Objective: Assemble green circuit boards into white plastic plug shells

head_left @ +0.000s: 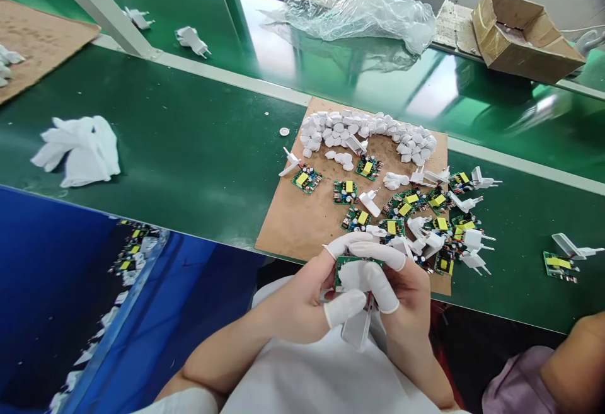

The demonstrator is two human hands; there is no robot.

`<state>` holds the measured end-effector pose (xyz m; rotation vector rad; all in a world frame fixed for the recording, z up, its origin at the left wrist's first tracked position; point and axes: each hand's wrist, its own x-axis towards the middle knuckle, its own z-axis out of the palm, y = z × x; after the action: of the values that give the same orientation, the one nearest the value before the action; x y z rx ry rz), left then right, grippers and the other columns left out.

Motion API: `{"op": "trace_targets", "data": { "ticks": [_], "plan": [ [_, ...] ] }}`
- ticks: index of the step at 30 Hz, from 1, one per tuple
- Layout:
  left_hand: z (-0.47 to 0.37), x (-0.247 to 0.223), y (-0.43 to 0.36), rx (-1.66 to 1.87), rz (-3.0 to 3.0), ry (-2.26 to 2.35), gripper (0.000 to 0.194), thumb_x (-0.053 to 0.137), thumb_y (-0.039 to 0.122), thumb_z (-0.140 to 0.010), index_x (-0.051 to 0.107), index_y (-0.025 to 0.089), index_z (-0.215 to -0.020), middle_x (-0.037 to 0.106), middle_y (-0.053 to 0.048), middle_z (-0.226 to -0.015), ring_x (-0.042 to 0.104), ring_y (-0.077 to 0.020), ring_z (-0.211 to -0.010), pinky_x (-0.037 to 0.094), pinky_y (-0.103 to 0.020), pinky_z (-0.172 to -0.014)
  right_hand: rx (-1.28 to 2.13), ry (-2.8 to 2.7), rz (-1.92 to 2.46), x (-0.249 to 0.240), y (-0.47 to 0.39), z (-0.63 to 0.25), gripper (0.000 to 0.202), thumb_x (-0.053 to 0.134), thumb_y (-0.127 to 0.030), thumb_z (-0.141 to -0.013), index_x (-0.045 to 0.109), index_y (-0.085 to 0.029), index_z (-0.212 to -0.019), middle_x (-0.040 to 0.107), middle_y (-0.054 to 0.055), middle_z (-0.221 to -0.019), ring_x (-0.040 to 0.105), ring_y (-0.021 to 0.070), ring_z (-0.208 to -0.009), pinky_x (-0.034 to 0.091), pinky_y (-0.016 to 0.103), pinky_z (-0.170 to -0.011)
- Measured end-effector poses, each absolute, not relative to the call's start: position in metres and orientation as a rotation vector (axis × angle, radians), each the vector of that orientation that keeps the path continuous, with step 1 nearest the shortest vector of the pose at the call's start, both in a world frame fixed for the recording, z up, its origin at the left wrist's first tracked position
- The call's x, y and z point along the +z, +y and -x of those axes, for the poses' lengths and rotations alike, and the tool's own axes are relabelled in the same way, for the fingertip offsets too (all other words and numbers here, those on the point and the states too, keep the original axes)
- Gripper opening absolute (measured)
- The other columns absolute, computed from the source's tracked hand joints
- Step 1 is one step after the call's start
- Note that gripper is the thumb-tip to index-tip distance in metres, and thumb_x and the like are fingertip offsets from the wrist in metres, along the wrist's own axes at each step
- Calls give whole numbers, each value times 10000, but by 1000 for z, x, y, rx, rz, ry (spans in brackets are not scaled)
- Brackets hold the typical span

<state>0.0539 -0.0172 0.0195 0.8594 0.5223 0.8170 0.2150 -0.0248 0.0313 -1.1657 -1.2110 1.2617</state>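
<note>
My left hand (312,294) and my right hand (406,294), with white finger cots on thumbs and fingers, hold one green circuit board (339,270) between them, close to my body. A white pad (353,275) lies on the board under my thumbs. Below it hangs a white plastic plug housing (357,331), joined by wires partly hidden by the fingers. Just beyond my hands, on a brown cardboard sheet (288,218), lie several circuit boards (345,192) with yellow transformers and white plug housings (370,202). A heap of small white pads (335,127) lines the sheet's far edge.
White gloves (89,149) lie on the green table at left. Below, a blue bin (142,313) holds more boards. Behind a metal rail are loose plugs (191,41), clear plastic wrap (350,11) and an open carton (524,42). Another person's arm (576,363) is at lower right.
</note>
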Motion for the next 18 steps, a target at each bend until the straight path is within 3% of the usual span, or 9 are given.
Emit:
{"op": "trace_targets", "data": {
  "ticks": [6,9,12,15,18],
  "plan": [
    [-66,21,-14,915,-823,845,521,565,624,-1008,673,194,-1280,707,-60,-940,660,-231,-916,568,-333,-795,1256,-1260,1142,24,-16,-213,278,652,-477,-1019,840,-292,-1105,852,67,-976,802,253,-862,664,360,-753],
    [-68,22,-13,923,-866,895,551,556,660,-997,688,192,-1256,586,1,-739,593,-201,-802,535,-317,-753,1327,-1213,1180,22,-16,-216,307,689,-509,-989,823,-287,-1155,851,67,-1021,804,259,-883,671,375,-783],
    [-66,21,-12,883,-801,877,571,572,672,-985,670,181,-1260,453,51,-657,452,-141,-632,439,-267,-601,1414,-1168,1172,22,-18,-217,371,787,-519,-910,801,-291,-1203,848,63,-1021,797,256,-846,672,364,-739],
    [-62,22,-11,803,-727,751,584,615,634,-983,607,186,-1358,477,52,-713,371,-102,-592,361,-243,-551,1460,-1067,1232,23,-19,-217,316,798,-466,-910,810,-288,-1170,844,55,-981,776,226,-762,667,339,-690],
    [-59,22,-11,739,-730,691,628,609,608,-999,512,206,-1472,501,43,-744,395,-108,-620,369,-244,-573,1492,-939,1239,24,-16,-217,281,808,-438,-898,823,-282,-1131,841,51,-968,765,208,-735,664,320,-686]
  ]
}}
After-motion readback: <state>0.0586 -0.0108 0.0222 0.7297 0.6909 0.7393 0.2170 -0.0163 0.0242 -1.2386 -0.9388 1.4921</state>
